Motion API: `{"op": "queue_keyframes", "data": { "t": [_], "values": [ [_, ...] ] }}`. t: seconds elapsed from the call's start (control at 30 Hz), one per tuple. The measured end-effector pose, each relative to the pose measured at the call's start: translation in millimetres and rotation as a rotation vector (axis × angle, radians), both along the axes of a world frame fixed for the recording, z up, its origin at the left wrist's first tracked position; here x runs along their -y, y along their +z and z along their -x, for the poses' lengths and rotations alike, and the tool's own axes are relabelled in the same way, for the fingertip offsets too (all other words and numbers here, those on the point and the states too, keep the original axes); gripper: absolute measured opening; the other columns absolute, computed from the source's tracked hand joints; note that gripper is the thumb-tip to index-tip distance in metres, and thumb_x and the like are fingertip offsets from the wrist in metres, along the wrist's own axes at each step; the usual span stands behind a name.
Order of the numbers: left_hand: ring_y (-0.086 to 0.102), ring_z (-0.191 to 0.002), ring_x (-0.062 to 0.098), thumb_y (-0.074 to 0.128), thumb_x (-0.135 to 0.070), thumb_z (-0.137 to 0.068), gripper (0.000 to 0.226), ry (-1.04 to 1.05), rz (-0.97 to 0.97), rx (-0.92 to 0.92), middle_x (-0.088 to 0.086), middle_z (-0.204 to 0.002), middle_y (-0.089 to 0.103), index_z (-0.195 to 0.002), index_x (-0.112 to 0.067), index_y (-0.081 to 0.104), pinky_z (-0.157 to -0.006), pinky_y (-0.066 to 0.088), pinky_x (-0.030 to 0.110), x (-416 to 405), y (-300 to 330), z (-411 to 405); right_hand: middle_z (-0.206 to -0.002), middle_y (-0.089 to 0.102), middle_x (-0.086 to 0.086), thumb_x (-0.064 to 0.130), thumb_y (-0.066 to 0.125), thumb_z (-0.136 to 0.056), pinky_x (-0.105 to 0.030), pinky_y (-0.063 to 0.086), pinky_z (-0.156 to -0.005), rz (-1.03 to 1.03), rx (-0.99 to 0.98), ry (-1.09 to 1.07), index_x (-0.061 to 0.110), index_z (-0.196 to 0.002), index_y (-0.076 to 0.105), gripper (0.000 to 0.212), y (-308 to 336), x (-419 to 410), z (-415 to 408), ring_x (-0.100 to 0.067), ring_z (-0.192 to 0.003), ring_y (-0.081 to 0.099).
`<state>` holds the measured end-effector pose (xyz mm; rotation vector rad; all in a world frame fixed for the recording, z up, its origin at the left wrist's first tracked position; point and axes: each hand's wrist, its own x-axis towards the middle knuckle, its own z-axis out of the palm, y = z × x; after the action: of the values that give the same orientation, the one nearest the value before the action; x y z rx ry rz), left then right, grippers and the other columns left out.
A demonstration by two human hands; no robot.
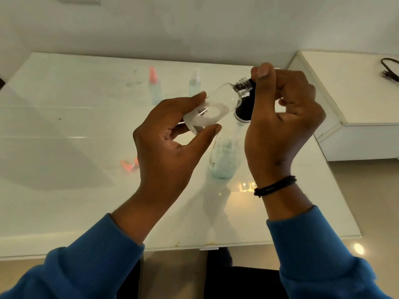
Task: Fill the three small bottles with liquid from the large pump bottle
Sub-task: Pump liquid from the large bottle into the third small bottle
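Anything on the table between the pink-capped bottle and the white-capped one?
Nothing: head view shows bare white table between pink-capped small bottle and white-capped small bottle.

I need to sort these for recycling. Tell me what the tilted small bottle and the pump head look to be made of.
Small bottle: clear, glossy, probably plastic; you see through its wall, and the threaded neck looks moulded. Pump head: black, apparently plastic, with a shiny silver collar that could be metal or plated plastic.
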<state>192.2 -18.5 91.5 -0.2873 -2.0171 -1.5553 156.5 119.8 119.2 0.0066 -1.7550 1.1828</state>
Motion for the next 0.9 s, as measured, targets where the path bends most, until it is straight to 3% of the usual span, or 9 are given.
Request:
{"op": "queue_keyframes", "data": {
  "t": [0.1,0.3,0.5,0.77,0.9],
  "values": [
    [0.069,-0.114,0.019,0.085,-0.015,-0.086,0.045,0.000,-0.002,-0.001,0.008,-0.122,0.071,-0.126,-0.002,0.068,-0.090,0.061,0.029,0.0,0.0,0.6,-0.079,0.064,0.012,0.017,0.066,-0.099,-0.027,0.043,-0.071,-0.004,-0.008,-0.005,0.015,-0.081,0.073,0.019,-0.6,1.6,-0.4,-0.001,-0.074,0.052],
    [0.070,-0.111,0.021,0.086,-0.015,-0.085,0.045,0.001,-0.013,0.008,0.007,-0.120,0.071,-0.125,-0.004,0.069,-0.089,0.062,0.034,0.3,-2.2,0.6,-0.080,0.063,0.014,0.013,0.066,-0.099,-0.045,0.048,-0.069,-0.035,-0.031,-0.002,0.017,-0.079,0.068,0.020,-5.3,0.2,1.9,0.002,-0.074,0.052],
    [0.069,-0.113,0.019,0.085,-0.017,-0.085,0.045,0.011,-0.003,0.003,0.008,-0.122,0.071,-0.125,-0.003,0.069,-0.089,0.061,0.028,0.0,0.3,0.7,-0.082,0.065,0.011,0.015,0.066,-0.098,-0.036,0.045,-0.069,-0.040,-0.039,0.008,0.012,-0.082,0.072,0.018,-5.8,-0.9,2.0,0.002,-0.076,0.052],
    [0.069,-0.113,0.019,0.085,-0.017,-0.085,0.046,0.008,0.004,0.002,0.007,-0.122,0.071,-0.125,-0.003,0.069,-0.090,0.061,0.028,-0.4,0.0,0.0,-0.078,0.069,0.006,0.017,0.064,-0.100,-0.042,0.046,-0.071,-0.035,-0.035,0.012,0.008,-0.077,0.072,0.026,-3.1,-5.1,1.8,0.000,-0.075,0.052],
    [0.068,-0.115,0.017,0.085,-0.018,-0.086,0.045,0.015,0.028,-0.012,0.007,-0.123,0.070,-0.126,-0.003,0.069,-0.091,0.060,0.027,0.6,0.2,0.6,-0.080,0.064,0.013,0.013,0.065,-0.099,-0.038,0.046,-0.070,-0.016,-0.038,0.022,0.008,-0.078,0.072,0.022,-6.2,-1.5,1.4,0.001,-0.075,0.053]
  ]
}}
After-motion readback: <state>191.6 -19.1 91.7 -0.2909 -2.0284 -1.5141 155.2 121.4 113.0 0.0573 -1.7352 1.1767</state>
